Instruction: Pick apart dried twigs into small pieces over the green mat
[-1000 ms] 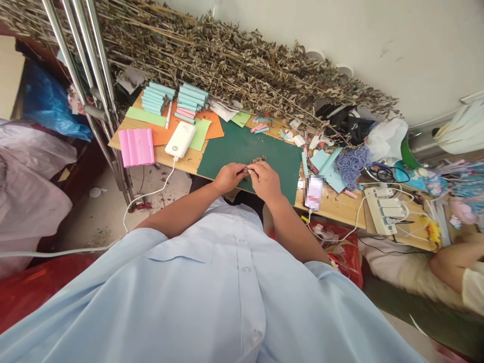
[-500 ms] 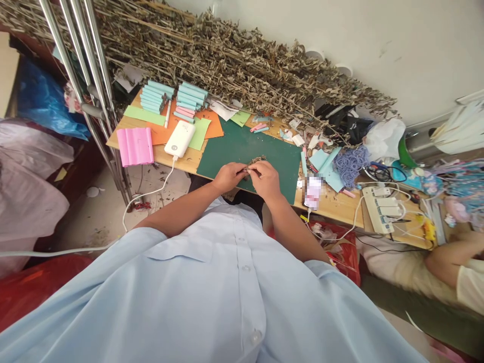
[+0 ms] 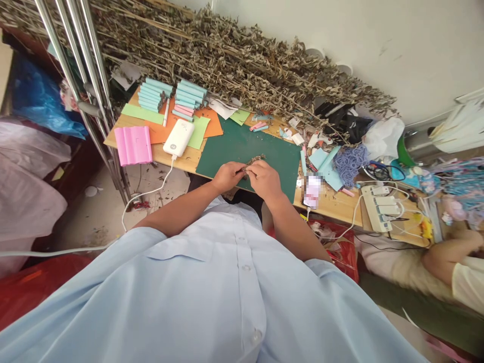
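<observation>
My left hand [image 3: 226, 176] and my right hand [image 3: 264, 180] meet over the near edge of a dark green cutting mat [image 3: 234, 146]. Their fingertips pinch a small clump of dried plant bits [image 3: 245, 172] between them. A little heap of the same dried leaves [image 3: 256, 160] lies on the mat just beyond my fingers. What exactly sits inside the pinch is too small to tell.
A long pile of dried branches [image 3: 227, 65] fills the back of the wooden table [image 3: 333, 204]. Stacks of teal rolls [image 3: 189, 94], a pink sheet [image 3: 133, 145], a white power bank [image 3: 179, 138], a phone [image 3: 312, 190] and a power strip [image 3: 378, 214] lie around. Another person's arm [image 3: 449, 257] rests at right.
Both hands stay pinched together on the dried bits, with only slight finger movement. The view drifted slightly, and the other person's arm shifted a little at right.
</observation>
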Motion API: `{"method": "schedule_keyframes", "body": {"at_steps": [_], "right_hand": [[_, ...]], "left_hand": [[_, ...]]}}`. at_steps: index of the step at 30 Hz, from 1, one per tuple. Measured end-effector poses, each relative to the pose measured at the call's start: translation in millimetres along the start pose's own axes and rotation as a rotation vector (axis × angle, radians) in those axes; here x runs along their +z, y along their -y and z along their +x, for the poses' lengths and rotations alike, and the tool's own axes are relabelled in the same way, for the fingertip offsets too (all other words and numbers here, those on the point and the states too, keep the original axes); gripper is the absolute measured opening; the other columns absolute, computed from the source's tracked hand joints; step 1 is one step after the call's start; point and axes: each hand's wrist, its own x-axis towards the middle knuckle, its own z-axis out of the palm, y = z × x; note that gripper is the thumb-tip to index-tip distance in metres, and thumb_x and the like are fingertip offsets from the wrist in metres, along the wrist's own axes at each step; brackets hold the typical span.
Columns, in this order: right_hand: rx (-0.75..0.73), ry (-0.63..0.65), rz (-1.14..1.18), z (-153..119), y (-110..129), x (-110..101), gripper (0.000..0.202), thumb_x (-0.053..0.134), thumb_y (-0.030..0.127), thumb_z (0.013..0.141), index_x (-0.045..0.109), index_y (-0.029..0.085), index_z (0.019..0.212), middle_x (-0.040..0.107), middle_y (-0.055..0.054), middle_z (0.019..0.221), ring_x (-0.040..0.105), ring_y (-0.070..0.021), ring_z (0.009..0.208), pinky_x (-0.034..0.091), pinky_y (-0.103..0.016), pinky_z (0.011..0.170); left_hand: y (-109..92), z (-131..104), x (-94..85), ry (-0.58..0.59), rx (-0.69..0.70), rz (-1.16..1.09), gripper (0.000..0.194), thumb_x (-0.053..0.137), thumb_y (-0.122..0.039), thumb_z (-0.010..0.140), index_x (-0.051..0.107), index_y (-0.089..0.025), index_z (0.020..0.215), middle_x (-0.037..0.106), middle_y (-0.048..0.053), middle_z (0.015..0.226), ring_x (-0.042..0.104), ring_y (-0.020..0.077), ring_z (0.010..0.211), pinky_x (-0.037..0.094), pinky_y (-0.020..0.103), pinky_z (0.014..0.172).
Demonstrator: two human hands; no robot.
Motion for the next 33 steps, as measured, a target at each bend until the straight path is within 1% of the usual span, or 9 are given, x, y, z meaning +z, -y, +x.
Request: {"method": "schedule_keyframes", "body": {"at_steps": [6,11,16,19,21,23,26,29,33], "right_hand": [[-0.022,0.069,0.006,8,2,-4,0.02,0.056,0.019,0.094,0.075,0.025,0.091,0.069,-0.008,0.109,0.065,-0.0236,0.099,0.052,-0.036,0.086],[0.057,-0.043,0.25,6,-10,8,0.013,0.065,0.021,0.086,0.072,0.025,0.096,0.069,-0.006,0.108,0.067,-0.0231,0.097,0.056,-0.039,0.09],[0.255,-0.025,0.613,4,-27,28,0.057,0.075,0.028,0.074,0.064,0.026,0.131,0.068,-0.008,0.13,0.07,-0.0191,0.087,0.06,-0.037,0.081],[0.285,0.03,0.75,5,-35,34,0.046,0.076,0.034,0.075,0.07,0.023,0.119,0.076,-0.005,0.104,0.071,-0.0194,0.082,0.06,-0.039,0.084],[0.301,0.004,0.762,6,-37,34,0.038,0.075,0.037,0.076,0.073,0.022,0.111,0.076,-0.002,0.088,0.071,-0.02,0.079,0.06,-0.04,0.084],[0.315,-0.047,0.761,6,-35,31,0.035,0.076,0.038,0.076,0.074,0.022,0.107,0.076,-0.002,0.085,0.071,-0.0201,0.078,0.06,-0.039,0.082],[0.273,-0.076,0.715,5,-27,24,0.025,0.075,0.036,0.078,0.075,0.023,0.099,0.076,-0.002,0.086,0.07,-0.0201,0.077,0.06,-0.038,0.081],[0.138,-0.099,0.574,4,-19,15,0.01,0.071,0.032,0.085,0.075,0.024,0.089,0.076,-0.003,0.09,0.071,-0.0208,0.083,0.058,-0.039,0.086],[-0.056,-0.079,0.405,6,-15,5,0.012,0.063,0.025,0.092,0.075,0.025,0.089,0.076,-0.005,0.099,0.07,-0.0228,0.096,0.056,-0.039,0.093]], "left_hand": [[-2,0,-1.1,-0.001,0.009,-0.002,0.018,0.06,-0.023,0.097,0.078,-0.019,0.096,0.077,0.005,0.093,0.068,0.0193,0.09,0.05,0.03,0.086],[-1,0,-1.1,0.01,0.016,-0.008,0.02,0.058,-0.023,0.097,0.078,-0.019,0.101,0.077,0.006,0.094,0.069,0.0203,0.092,0.051,0.031,0.088],[0,0,-0.4,0.005,-0.003,0.005,0.02,0.059,-0.022,0.096,0.078,-0.018,0.103,0.077,0.009,0.096,0.069,0.0214,0.092,0.051,0.031,0.086],[-1,0,-1.0,0.007,-0.004,0.009,0.02,0.059,-0.024,0.098,0.078,-0.017,0.1,0.076,0.008,0.091,0.068,0.021,0.089,0.051,0.031,0.084],[-2,1,-1.7,0.013,-0.001,0.007,0.02,0.06,-0.026,0.098,0.077,-0.017,0.096,0.075,0.007,0.087,0.068,0.0208,0.087,0.05,0.031,0.083],[-3,1,-2.2,0.019,0.002,-0.003,0.02,0.06,-0.028,0.098,0.077,-0.017,0.094,0.075,0.007,0.087,0.068,0.0207,0.087,0.05,0.031,0.083],[-3,1,-2.7,0.01,0.006,-0.022,0.018,0.061,-0.027,0.098,0.076,-0.018,0.093,0.075,0.007,0.09,0.068,0.0199,0.088,0.05,0.03,0.084],[-2,0,-3.2,0.013,0.012,-0.024,0.018,0.062,-0.026,0.097,0.076,-0.018,0.09,0.074,0.006,0.087,0.067,0.0191,0.086,0.05,0.03,0.084],[-2,0,-3.8,0.018,0.021,-0.024,0.019,0.06,-0.027,0.098,0.075,-0.018,0.091,0.074,0.005,0.087,0.067,0.0188,0.087,0.05,0.029,0.084]]}}
